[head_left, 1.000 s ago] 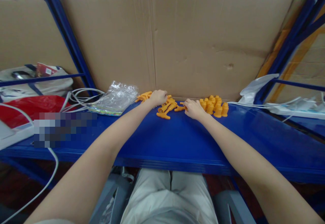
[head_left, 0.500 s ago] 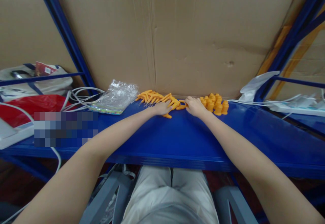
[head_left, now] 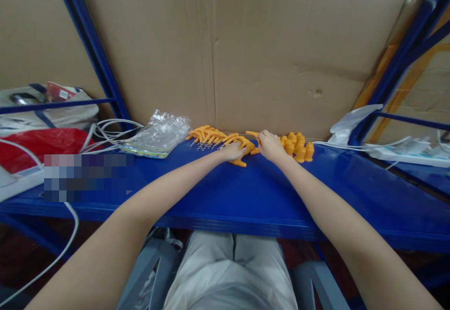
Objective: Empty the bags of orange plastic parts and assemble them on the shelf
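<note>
My left hand (head_left: pixel 233 152) is closed over a branching orange plastic piece (head_left: pixel 249 145), which sticks out past the fingertips; another orange prong (head_left: pixel 239 162) shows below the hand. My right hand (head_left: pixel 270 146) is closed just right of it, with a slim orange plastic stick (head_left: pixel 251 133) poking out to its left. Its fingertips are partly hidden behind the hand. To the left lies a row of long orange pieces (head_left: pixel 207 134) with small metal chains (head_left: pixel 202 147). Several short, stubby orange pieces (head_left: pixel 300 151) stand grouped beside my right hand.
The blue shelf top (head_left: pixel 228 197) ends at a tall cardboard sheet (head_left: pixel 267 61). A clear plastic bag (head_left: pixel 158 134) lies left, near white cables (head_left: pixel 108 129) and a red bag (head_left: pixel 45 146). A white power strip (head_left: pixel 411 154) and blue posts (head_left: pixel 397 66) are at right.
My left hand has shifted slightly right with the branching orange piece. The slim orange stick at my right hand now points out farther up and left. The view has tilted a little.
</note>
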### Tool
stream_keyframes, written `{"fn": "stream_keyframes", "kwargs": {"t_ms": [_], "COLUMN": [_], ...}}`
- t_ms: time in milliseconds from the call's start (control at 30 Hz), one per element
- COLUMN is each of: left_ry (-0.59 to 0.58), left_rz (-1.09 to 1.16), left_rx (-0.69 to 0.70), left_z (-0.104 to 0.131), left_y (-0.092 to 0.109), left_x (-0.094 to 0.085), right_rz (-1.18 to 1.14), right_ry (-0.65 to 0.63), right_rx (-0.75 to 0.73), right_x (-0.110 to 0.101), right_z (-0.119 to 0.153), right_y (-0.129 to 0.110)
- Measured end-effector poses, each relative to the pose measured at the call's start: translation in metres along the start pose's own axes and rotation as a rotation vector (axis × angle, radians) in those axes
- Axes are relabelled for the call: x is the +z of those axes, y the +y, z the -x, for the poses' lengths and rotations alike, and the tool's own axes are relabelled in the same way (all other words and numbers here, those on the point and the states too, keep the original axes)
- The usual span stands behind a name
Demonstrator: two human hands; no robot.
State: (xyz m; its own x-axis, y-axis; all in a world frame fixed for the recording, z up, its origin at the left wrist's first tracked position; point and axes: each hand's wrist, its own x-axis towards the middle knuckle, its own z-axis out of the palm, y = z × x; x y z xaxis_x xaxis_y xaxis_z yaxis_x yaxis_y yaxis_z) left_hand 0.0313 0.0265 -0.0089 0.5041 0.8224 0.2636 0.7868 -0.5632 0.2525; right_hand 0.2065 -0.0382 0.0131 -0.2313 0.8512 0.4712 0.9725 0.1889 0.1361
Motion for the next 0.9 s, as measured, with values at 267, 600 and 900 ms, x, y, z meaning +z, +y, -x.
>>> {"fn": "stream_keyframes", "kwargs": {"t_ms": [267, 600, 900], "left_ry": [0.534, 0.386, 0.346], "left_rz": [-0.196, -0.193, -0.297], "left_rx": [0.093, 0.381, 0.459], "left_z": [0.039, 0.041, 0.048], "left_y": [-0.002, -0.018, -0.008], "left_x": [-0.039, -0.033, -0.034], "right_rz": [-0.244, -0.306, -0.166], "right_ry": [0.392, 0.352, 0.135], "right_rx": [-0.258, -0.502, -0.38], "right_x": [0.018, 0.021, 0.004], "right_z": [-0.011, -0.009, -0.002], "right_y": [0.014, 0.002, -0.013]}}
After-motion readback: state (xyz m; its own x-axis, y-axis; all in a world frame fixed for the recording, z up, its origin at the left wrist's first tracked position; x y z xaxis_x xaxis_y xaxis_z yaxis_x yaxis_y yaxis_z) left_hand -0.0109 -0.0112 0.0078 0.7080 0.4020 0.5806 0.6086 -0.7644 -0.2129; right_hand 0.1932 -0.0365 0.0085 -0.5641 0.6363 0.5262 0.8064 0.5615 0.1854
